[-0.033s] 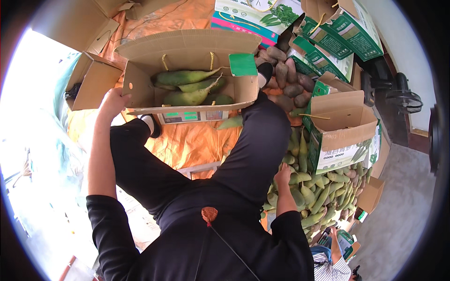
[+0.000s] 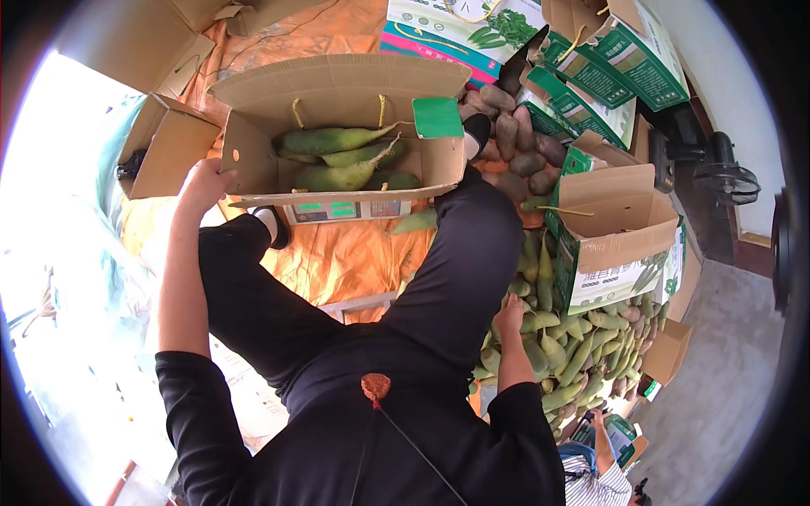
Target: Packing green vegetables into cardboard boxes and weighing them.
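Observation:
In front of me an opened cardboard box (image 2: 333, 192) holds several green radishes (image 2: 337, 139). It rests on a scale (image 2: 342, 209) with lit green displays. My left hand (image 2: 205, 184) grips the box's left end near its front corner, thumb against the cardboard. To my right, beside my thigh, my right hand (image 2: 508, 317) hangs over a large pile of green radishes (image 2: 582, 346). Its fingers are drawn together, and whatever may be in them is hidden.
Brownish-red tubers (image 2: 509, 131) lie beyond my right knee. A green and white open carton (image 2: 612, 244) stands by the radish pile, with more cartons (image 2: 629, 59) behind. A black fan (image 2: 726, 173) is at the right. Another person (image 2: 595, 476) is at the lower right. Orange sheeting (image 2: 337, 261) covers the floor.

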`<state>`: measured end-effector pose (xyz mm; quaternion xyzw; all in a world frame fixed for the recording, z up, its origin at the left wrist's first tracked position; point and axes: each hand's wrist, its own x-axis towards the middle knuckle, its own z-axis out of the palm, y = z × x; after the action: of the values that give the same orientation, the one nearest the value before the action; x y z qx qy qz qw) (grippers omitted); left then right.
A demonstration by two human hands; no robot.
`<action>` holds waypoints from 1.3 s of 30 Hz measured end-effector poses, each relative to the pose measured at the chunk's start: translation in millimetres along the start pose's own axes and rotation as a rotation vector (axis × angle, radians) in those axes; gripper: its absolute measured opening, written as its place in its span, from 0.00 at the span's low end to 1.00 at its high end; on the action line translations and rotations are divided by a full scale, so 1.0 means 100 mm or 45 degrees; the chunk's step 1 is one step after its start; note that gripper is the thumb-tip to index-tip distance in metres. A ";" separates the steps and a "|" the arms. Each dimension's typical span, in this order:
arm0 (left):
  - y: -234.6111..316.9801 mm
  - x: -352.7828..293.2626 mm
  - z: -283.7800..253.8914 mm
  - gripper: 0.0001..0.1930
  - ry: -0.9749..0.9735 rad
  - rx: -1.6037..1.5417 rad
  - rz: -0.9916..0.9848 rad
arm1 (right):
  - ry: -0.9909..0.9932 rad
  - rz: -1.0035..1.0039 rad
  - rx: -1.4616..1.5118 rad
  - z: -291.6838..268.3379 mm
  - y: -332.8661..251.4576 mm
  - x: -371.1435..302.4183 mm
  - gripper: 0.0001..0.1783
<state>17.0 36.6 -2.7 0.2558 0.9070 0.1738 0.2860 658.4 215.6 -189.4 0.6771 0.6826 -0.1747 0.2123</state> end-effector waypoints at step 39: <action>0.21 -0.09 -0.08 0.15 0.007 0.236 0.024 | 0.143 -1.525 0.688 -2.95 -3.40 -0.71 0.20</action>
<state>26.1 47.7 17.2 0.2891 0.9175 0.0926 0.2568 302.8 303.1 81.7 0.2180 0.8835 -0.3921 -0.1349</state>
